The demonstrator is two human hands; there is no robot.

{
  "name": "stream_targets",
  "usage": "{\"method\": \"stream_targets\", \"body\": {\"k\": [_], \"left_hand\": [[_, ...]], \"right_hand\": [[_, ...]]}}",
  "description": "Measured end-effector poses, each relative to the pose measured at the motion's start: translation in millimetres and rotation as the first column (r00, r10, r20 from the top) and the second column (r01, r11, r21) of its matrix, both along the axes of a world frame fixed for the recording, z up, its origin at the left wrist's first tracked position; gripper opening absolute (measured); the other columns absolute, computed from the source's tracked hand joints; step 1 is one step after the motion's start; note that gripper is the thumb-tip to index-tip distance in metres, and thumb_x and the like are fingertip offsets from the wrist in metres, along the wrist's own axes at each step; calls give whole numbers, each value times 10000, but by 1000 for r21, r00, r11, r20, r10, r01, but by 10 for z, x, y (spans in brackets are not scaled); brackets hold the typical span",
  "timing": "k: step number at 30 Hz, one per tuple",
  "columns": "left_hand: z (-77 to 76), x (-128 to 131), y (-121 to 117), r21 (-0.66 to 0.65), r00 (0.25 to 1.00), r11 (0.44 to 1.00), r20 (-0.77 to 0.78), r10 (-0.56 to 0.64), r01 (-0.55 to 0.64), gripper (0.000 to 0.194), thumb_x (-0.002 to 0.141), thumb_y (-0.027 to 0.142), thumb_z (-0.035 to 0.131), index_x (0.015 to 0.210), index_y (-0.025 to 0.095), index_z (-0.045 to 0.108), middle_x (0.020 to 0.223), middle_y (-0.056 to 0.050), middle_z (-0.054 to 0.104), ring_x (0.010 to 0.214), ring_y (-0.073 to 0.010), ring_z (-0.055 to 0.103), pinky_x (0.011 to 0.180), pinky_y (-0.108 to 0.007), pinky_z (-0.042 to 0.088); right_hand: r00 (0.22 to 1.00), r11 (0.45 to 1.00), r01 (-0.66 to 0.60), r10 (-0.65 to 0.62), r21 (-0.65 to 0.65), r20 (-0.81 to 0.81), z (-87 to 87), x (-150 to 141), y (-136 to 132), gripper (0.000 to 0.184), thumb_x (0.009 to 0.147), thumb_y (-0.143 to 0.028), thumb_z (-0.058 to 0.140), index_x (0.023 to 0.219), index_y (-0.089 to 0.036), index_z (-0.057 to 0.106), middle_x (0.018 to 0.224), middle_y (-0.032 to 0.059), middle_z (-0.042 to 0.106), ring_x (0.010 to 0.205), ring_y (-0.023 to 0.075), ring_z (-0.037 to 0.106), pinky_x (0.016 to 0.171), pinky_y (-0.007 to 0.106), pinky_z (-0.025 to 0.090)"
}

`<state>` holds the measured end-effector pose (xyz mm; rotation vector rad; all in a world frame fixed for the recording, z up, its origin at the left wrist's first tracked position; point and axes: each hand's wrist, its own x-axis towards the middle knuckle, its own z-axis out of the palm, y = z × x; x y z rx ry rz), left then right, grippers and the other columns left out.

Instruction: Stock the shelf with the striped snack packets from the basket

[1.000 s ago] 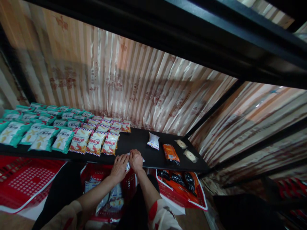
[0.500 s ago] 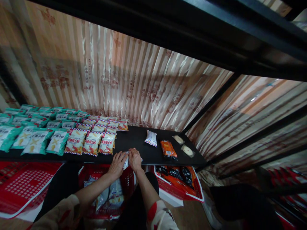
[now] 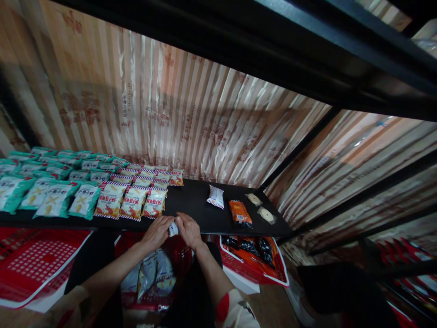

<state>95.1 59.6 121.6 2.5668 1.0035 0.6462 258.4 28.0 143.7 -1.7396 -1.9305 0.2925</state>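
Observation:
At the front edge of the black shelf [image 3: 200, 200], my left hand [image 3: 157, 232] and my right hand [image 3: 188, 230] hold a small snack bag [image 3: 173, 229] between them. Fingers of both hands curl over it, so only its white and blue middle shows. Just left of my hands stand rows of red, white and yellow snack bags [image 3: 130, 202] with striped edges. Under my forearms is a red basket [image 3: 184, 257] with several silvery snack bags [image 3: 159, 271] inside.
Teal snack bags [image 3: 56, 198] fill the shelf's left. On the right lie a snack bag turned back up [image 3: 215, 197], an orange packet [image 3: 241, 213] and two round pale wrapped items [image 3: 266, 215]. Red baskets [image 3: 44, 264] flank below. A black beam [image 3: 218, 43] crosses overhead.
Both hands have come slightly left and toward me with the snack bag. They are a bit farther apart at the wrists. The bags on the shelf stay as they were.

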Motion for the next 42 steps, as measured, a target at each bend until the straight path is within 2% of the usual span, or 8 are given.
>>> {"method": "stream_targets", "body": {"k": [4,8,11,14,20,26,35,42], "left_hand": [[216,-174,115,-12,998,998,0,-59,59,483,749,70,428,1195,228,525,1178,-50,586,1091,-198,509,971,-358,389],[466,-254,206,-60,996,995,-12,-85,84,356,826,210,478,1176,236,539,1120,-43,613,1041,-195,543,912,-320,409],[621,-246,240,-132,996,988,-7,-85,84,309,849,328,499,1135,225,553,1096,-41,625,1022,-198,559,885,-301,405],[693,-212,278,-155,998,987,-28,-55,50,309,845,381,511,1093,203,562,1039,-57,638,967,-208,580,835,-288,410],[691,-154,333,-190,997,981,-69,-44,30,289,846,457,490,982,221,586,845,-17,650,824,-197,604,685,-235,394],[669,-85,308,-208,994,978,-108,-2,-20,318,840,493,475,884,210,614,730,-10,635,722,-188,596,614,-226,364],[548,-9,294,-346,968,934,192,164,-89,321,779,478,547,860,185,650,712,13,635,681,-149,573,600,-220,389],[400,49,280,-565,835,823,429,345,-50,417,720,496,590,941,144,633,777,-14,640,665,-144,565,605,-240,435]], "right_hand": [[990,991,-130,129,-25,-49,59,13,-60,478,896,-426,401,1311,-195,461,1287,87,547,1192,188,502,1016,329,380],[972,984,-178,175,-6,-154,88,-18,-99,576,817,-398,533,1340,-193,405,1308,85,524,1172,193,517,996,318,399],[960,990,-142,143,21,-242,92,-88,-128,576,787,-379,568,1311,-191,419,1235,74,577,1078,190,575,929,302,443],[954,999,-44,46,13,-298,82,-155,-147,448,844,-382,485,1236,-165,474,1074,75,651,911,178,629,804,274,481],[922,999,40,-41,-10,-385,-30,-176,-160,324,866,-414,448,1051,-173,558,832,38,683,715,162,634,645,226,459],[869,991,105,-133,-85,-477,-191,-178,-194,379,868,-472,425,1074,-185,562,869,49,691,756,173,645,662,234,473],[753,982,168,-188,-91,-631,-292,-244,-203,419,879,-462,398,1111,-165,579,876,52,696,739,173,642,656,248,493],[666,968,211,-244,-136,-705,-262,-243,-180,478,873,-506,381,1126,-149,572,938,76,694,778,181,643,704,265,496]]}}
